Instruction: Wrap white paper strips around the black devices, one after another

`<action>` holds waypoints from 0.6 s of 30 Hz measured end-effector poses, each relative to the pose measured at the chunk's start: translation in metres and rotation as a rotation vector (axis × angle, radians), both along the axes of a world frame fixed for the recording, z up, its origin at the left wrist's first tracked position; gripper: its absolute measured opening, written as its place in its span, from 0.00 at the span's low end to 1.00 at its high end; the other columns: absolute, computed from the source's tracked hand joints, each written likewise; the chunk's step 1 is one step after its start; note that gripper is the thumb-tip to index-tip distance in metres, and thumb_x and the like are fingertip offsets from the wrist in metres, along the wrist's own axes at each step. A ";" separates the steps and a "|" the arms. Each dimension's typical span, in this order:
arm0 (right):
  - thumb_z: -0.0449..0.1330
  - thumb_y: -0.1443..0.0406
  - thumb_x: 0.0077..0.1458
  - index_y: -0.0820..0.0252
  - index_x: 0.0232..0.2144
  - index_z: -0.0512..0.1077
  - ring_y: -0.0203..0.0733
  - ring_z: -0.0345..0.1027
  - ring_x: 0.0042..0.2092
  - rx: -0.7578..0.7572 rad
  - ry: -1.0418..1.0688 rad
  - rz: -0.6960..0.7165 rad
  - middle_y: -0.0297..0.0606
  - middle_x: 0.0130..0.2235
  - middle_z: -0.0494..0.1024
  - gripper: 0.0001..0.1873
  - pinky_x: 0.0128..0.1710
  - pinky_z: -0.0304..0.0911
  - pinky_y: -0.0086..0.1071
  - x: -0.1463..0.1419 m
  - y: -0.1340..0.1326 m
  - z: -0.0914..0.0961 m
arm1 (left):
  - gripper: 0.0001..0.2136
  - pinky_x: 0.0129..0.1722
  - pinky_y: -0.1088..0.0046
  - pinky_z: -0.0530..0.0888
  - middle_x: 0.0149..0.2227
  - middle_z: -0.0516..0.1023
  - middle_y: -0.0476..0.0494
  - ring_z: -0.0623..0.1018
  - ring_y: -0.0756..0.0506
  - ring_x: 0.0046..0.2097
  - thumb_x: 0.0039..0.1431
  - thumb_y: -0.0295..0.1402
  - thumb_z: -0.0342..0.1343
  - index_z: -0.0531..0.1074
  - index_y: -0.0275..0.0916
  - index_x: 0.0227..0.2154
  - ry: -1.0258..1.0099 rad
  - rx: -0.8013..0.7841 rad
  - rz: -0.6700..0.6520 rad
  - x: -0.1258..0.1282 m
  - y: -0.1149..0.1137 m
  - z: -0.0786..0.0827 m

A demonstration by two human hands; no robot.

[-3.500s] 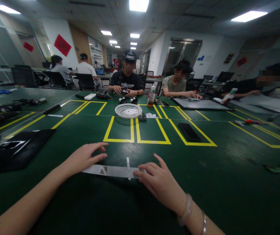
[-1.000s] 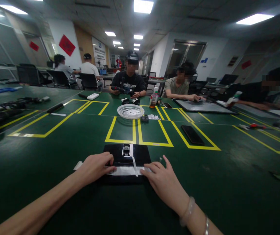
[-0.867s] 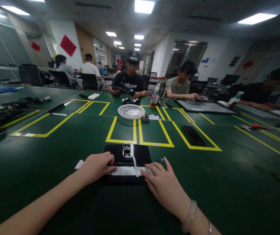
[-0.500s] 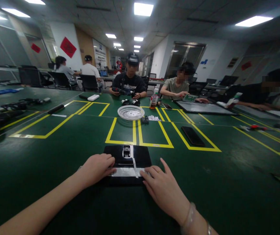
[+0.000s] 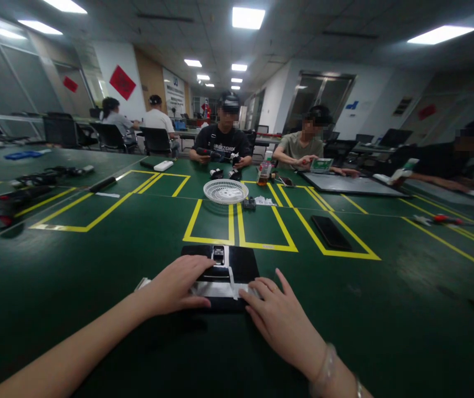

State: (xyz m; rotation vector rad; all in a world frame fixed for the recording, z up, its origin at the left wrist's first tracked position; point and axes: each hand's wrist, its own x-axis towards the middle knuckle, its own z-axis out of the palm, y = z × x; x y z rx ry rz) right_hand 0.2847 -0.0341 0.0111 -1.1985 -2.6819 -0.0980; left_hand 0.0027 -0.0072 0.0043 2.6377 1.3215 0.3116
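A flat black panel (image 5: 241,261) lies on the green table in front of me, with a small metal-framed cut-out (image 5: 219,255) near its far edge. A silvery tape strip (image 5: 214,289) runs across it, and a narrow white strip crosses that toward me. My left hand (image 5: 181,284) rests on the panel's left side, fingers stretched toward the cut-out and thumb apart below the tape. With fingers spread, my right hand (image 5: 276,309) touches the tape's right end. A small white thing (image 5: 142,283) shows partly behind my left wrist; its kind is hidden.
Beyond the panel stand a white plastic basket (image 5: 225,192) and a bottle (image 5: 264,172). A black phone-like slab (image 5: 330,232) lies within yellow tape outlines at right. Dark tools (image 5: 9,204) lie at left. Co-workers sit across the table, one holding a green board (image 5: 321,165).
My left hand has slid forward and right over the panel, its fingers now stretched out near the cut-out. My right hand stays at the tape's right end. The view has turned slightly left.
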 end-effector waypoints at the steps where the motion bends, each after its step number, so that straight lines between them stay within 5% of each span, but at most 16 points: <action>1: 0.56 0.67 0.62 0.51 0.50 0.71 0.50 0.67 0.54 -0.004 0.005 0.003 0.39 0.48 0.76 0.15 0.62 0.45 0.63 0.001 0.001 0.000 | 0.41 0.63 0.57 0.58 0.64 0.60 0.37 0.61 0.36 0.64 0.53 0.48 0.67 0.55 0.41 0.65 -0.006 -0.020 -0.018 0.001 0.000 -0.001; 7: 0.52 0.67 0.64 0.51 0.60 0.64 0.50 0.67 0.54 0.005 0.052 0.005 0.39 0.51 0.77 0.22 0.62 0.40 0.65 0.004 0.005 0.001 | 0.52 0.66 0.52 0.51 0.66 0.53 0.33 0.55 0.33 0.66 0.46 0.53 0.68 0.48 0.38 0.68 -0.013 -0.069 -0.028 0.006 0.006 -0.008; 18: 0.52 0.65 0.65 0.49 0.60 0.64 0.48 0.65 0.56 0.084 0.147 0.021 0.38 0.54 0.75 0.22 0.63 0.41 0.61 0.012 0.010 0.003 | 0.41 0.68 0.52 0.44 0.59 0.67 0.38 0.66 0.36 0.60 0.47 0.48 0.68 0.61 0.39 0.61 -0.090 0.065 -0.034 -0.006 0.009 0.000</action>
